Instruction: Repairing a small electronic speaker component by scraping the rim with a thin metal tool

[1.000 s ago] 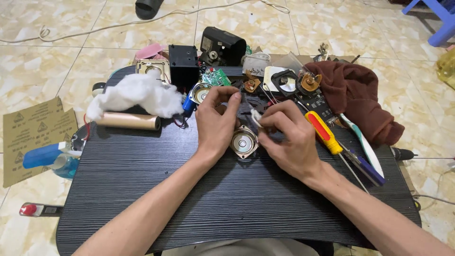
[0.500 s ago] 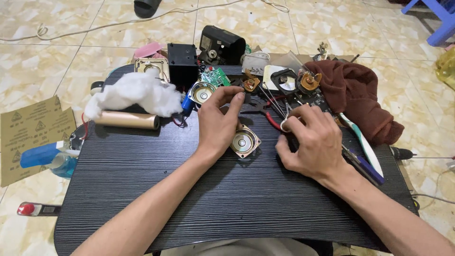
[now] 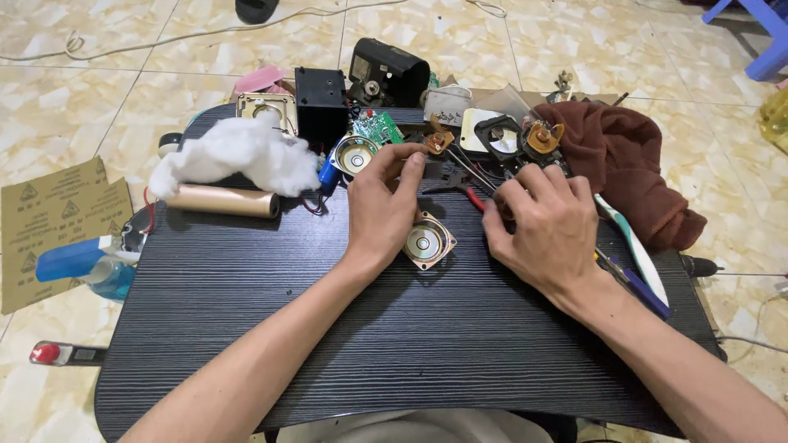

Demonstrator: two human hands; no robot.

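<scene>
A: Left hand (image 3: 379, 215)?
B: Lay flat, fingers loose, touching small round gold-framed speaker (image 3: 427, 243) mid black wood-grain counter (image 3: 246, 287).
A: Right hand (image 3: 546, 234)?
B: Curled over tools beside it; grip hidden, couldn't tell.

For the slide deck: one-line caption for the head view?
Left hand beside a small speaker on a black table, right hand among scattered tools.

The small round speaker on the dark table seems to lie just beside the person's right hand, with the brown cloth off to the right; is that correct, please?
Not quite: the small round speaker lies beside the left hand, not the right hand, which rests further right over the tools. The head view shows it. The brown cloth is indeed off to the right on the dark table.
</scene>
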